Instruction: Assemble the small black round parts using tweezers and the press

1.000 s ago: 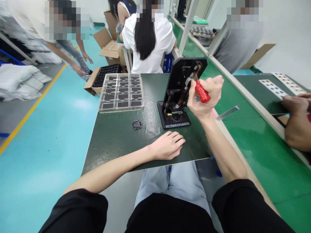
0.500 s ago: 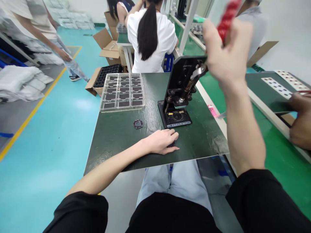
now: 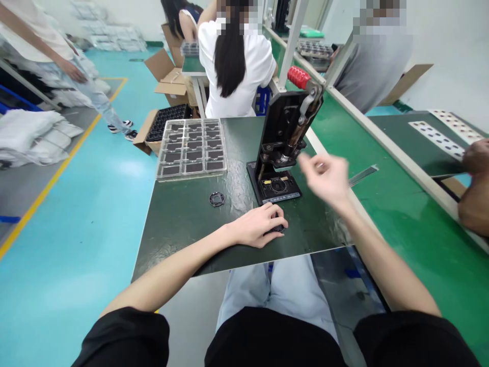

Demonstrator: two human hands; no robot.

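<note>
My left hand (image 3: 262,225) rests on the green table with its fingers curled over a black ring-shaped part (image 3: 280,229), partly hidden under them. Just beyond stands a black hand press (image 3: 280,122) with a red grip (image 3: 298,77) on its raised lever. Another black round part (image 3: 278,185) sits in the fixture on the press base, below the raised head. To the right of the press, my right hand (image 3: 326,178) is in the air, off the lever; its bent fingers are blurred. A loose black ring (image 3: 217,199) lies left of my left hand.
A clear compartment tray (image 3: 192,173) with dark pieces stands at the table's back left. Beyond it is a carton of black trays (image 3: 168,122). A green conveyor (image 3: 401,204) runs along the right, with a metal ruler-like strip (image 3: 362,175) on it. Other people are nearby.
My right hand has let go of the red grip and come down beside the press. The lever stays raised. My left hand has shifted slightly right with the black ring-shaped part.
</note>
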